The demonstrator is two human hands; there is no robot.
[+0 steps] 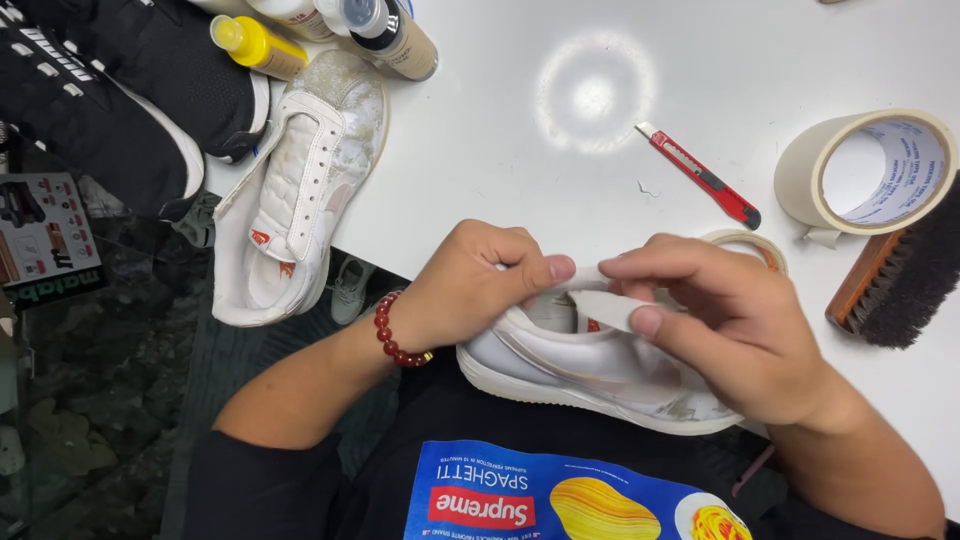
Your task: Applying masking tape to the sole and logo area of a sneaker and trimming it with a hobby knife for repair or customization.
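White sneaker [600, 375] at the tabletop's near edge: light, soft-sided. My left hand [470, 290] pinches its collar; my right hand [735, 325] presses masking tape strip [610, 308] on.

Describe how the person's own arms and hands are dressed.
Both forearms are bare, as are the left hand and right hand: no gloves or rings show. The left wrist wears a bracelet of round dark red beads with a gold piece. Black short sleeves cover the upper arms.
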